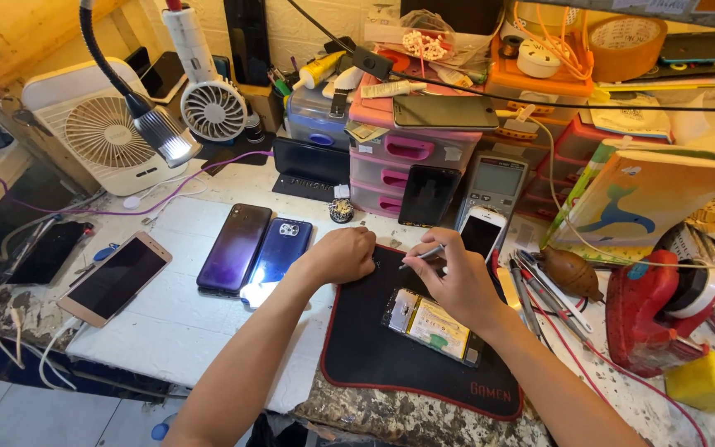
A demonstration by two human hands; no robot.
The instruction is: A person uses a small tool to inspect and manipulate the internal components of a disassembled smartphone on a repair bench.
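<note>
— What's the right hand (463, 281) doing?

— It pinches a slim metal tool (421, 256) between thumb and fingers, its tip pointing left over the black work mat (366, 348).

— And the left hand (343, 254)?

— Curled into a loose fist, resting on the mat's upper edge; whether it grips anything, I cannot tell.

— Where's the opened phone (432, 326)?

— On the mat, back cover off, battery and board showing — just below the right hand, partly under its wrist.

— Anything around?

— A purple phone (233, 247) and a blue phone (279, 251) lie side by side left of the mat, a gold-edged phone (117, 277) farther left. A row of hand tools (539, 285) lies right of the mat, pink drawers (403, 161) behind.
</note>
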